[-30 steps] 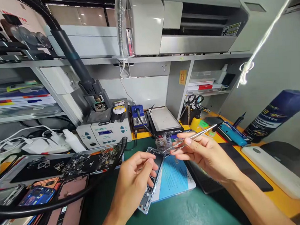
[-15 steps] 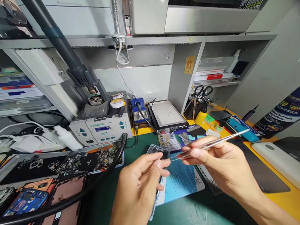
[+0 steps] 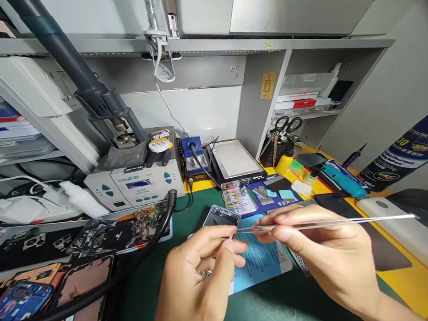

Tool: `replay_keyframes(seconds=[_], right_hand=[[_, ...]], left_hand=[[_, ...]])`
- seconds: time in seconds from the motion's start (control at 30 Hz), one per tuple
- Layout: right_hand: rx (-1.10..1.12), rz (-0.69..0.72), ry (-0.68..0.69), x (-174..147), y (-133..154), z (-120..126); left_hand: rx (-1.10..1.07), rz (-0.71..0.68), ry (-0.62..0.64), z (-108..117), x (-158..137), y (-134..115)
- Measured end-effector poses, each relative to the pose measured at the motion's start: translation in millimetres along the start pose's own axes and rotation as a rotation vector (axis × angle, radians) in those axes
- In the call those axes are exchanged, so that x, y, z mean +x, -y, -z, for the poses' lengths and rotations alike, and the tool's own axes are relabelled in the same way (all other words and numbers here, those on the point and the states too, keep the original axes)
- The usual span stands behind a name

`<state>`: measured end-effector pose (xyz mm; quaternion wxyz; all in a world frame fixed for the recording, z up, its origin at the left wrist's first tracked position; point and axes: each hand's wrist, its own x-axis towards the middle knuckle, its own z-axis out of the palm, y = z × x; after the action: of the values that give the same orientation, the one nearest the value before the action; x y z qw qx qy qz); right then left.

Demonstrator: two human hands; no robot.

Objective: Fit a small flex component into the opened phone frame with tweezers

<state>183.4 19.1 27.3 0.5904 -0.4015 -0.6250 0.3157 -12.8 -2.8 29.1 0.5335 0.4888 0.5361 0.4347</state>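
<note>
My right hand [image 3: 320, 250] is closed around a pair of metal tweezers [image 3: 362, 220], held almost level with the fine tips pointing left. Those tips reach the fingertips of my left hand [image 3: 201, 274], which is closed with its thumb and fingers curled together. What the left fingers hold is too small or too hidden to name; a bit of yellow-green shows between them. Just behind the left hand lies an opened phone body [image 3: 221, 217], partly covered by it. Under both hands is a light-blue printed card [image 3: 262, 257] on the green mat [image 3: 270, 304].
On the left are a tray with phone boards [image 3: 125, 230], loose phone shells [image 3: 81, 289] and a black hose [image 3: 134, 273]. A rework station [image 3: 137, 183], soldering-iron stand [image 3: 192, 156] and heating plate [image 3: 235, 159] stand behind. At right are a spray can [image 3: 401, 152] and dark phone panel [image 3: 391, 257].
The tweezers have swung from a slant to nearly level, their rear end lower and farther right. My left fingers have shifted slightly, and the camera view has tilted down and turned a little right.
</note>
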Motion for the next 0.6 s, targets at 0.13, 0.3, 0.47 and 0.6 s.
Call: replay_keyframes(seconds=[0.13, 0.3, 0.47, 0.6], right_hand=[[0.020, -0.015, 0.013, 2.0, 0.9, -0.8], [0.101, -0.086, 0.010, 0.9, -0.6, -1.4], [0.127, -0.157, 0.003, 1.3, 0.3, -2.4], [0.146, -0.163, -0.004, 1.8, 1.3, -3.2]], left_hand=[[-0.005, 0.024, -0.035, -4.4, -3.0, -5.0], [-0.012, 0.041, -0.095, -10.5, -6.6, -13.5], [-0.023, 0.046, -0.093, -10.6, -6.7, -15.2], [-0.031, 0.047, -0.089, -9.7, -6.6, -15.3]])
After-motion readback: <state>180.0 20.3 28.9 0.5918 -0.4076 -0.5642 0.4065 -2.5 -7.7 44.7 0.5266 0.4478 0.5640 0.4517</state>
